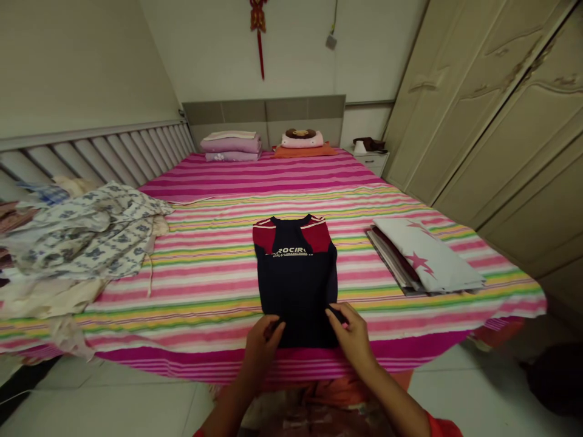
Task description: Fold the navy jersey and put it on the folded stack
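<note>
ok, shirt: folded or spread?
Folded in at the sides, it seems: the shirt lies logo up on the bed as a narrow block, no sleeves sticking out. Can't tell whether any length is tucked under.

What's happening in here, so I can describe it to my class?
A person's left hand and right hand seem to pinch the sides of a dark shirt near its lower edge. It lies lettering up on a striped bed cover. A loose heap of cloth lies to its left, and a folded stack to its right.
</note>
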{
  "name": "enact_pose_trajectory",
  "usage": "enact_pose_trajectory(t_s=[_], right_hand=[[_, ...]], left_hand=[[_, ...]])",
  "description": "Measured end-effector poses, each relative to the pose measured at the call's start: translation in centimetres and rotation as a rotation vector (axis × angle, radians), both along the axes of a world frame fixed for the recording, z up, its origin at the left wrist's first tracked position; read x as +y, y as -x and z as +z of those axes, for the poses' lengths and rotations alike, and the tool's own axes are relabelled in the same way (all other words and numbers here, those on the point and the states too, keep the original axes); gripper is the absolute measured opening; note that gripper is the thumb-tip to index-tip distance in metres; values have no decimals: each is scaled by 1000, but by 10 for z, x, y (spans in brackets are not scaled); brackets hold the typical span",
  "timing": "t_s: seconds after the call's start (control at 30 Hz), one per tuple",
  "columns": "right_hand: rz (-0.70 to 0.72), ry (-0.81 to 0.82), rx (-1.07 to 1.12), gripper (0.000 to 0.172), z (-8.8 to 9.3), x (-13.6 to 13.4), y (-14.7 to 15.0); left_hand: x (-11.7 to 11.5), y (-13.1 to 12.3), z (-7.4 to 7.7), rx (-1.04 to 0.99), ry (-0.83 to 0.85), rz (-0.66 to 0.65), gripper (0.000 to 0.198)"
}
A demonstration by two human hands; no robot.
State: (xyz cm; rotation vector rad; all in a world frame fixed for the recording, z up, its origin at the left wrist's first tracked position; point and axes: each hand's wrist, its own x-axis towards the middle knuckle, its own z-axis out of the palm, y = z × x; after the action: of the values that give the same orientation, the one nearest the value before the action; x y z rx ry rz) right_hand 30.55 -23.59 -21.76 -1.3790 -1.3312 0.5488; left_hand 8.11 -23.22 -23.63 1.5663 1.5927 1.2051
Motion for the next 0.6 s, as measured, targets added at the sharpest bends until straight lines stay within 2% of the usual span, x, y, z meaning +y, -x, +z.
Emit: enact_pose_trajectory(t_s=[0.2, 0.37, 0.6], right_hand=[[166, -68, -18, 25, -1, 8, 32], [243, -56, -10, 24, -6, 5, 40], [311, 11, 17, 28, -3, -1, 44]], left_hand=[[7, -31, 7, 23, -20, -139, 24], [6, -39, 5, -17, -16, -156, 21], [2, -44, 0, -74, 32, -153, 16]])
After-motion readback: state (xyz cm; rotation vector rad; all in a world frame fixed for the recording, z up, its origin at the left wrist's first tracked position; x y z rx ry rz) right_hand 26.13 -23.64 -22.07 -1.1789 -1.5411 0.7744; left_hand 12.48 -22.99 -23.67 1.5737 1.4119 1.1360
